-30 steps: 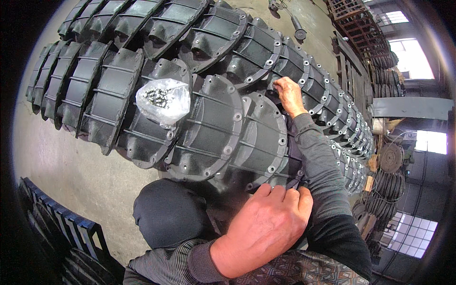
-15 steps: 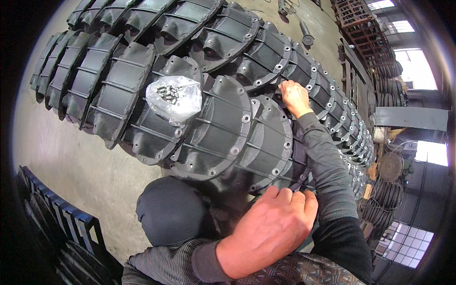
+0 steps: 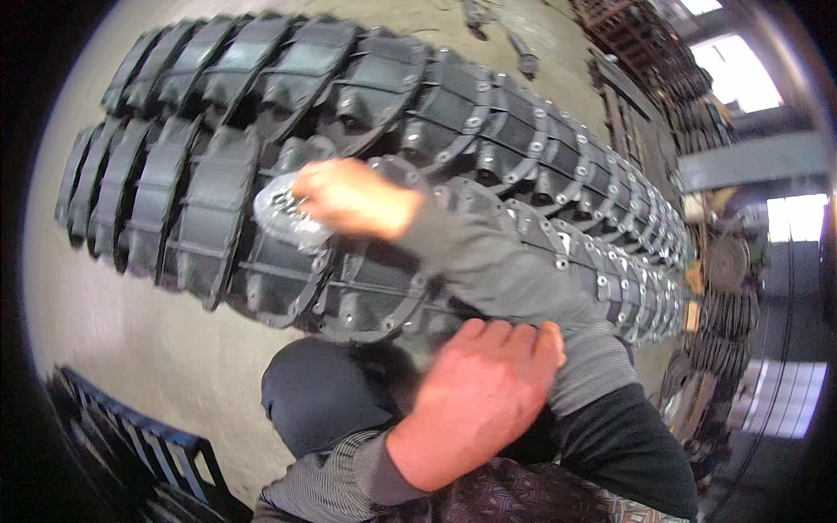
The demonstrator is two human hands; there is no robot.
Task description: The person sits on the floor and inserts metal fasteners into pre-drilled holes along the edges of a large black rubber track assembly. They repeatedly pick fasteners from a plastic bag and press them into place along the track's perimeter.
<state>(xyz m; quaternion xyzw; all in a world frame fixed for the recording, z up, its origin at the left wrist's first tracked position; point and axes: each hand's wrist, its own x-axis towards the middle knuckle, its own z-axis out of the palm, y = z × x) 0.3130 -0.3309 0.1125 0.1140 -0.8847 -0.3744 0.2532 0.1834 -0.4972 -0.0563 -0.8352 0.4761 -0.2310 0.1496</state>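
The right hand (image 3: 353,196), blurred, curled its fingers down over small metal parts (image 3: 283,203) in one clear plastic bag (image 3: 295,231), which lay on the nearer of two rows of black ribbed castings (image 3: 205,213). The left hand (image 3: 488,392) was half-curled near one dark-clad knee (image 3: 318,397). Whether either hand gripped anything could not be told.

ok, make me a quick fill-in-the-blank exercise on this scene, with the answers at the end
1. The hand at the clear plastic bag is the person's ____ one.
2. The dark ribbed parts are lined up in ____ long rows.
3. The camera sees the ____ of the left hand, not its palm.
4. The sleeve on the left arm is patterned with thin ____.

Missing words: right; two; back; stripes
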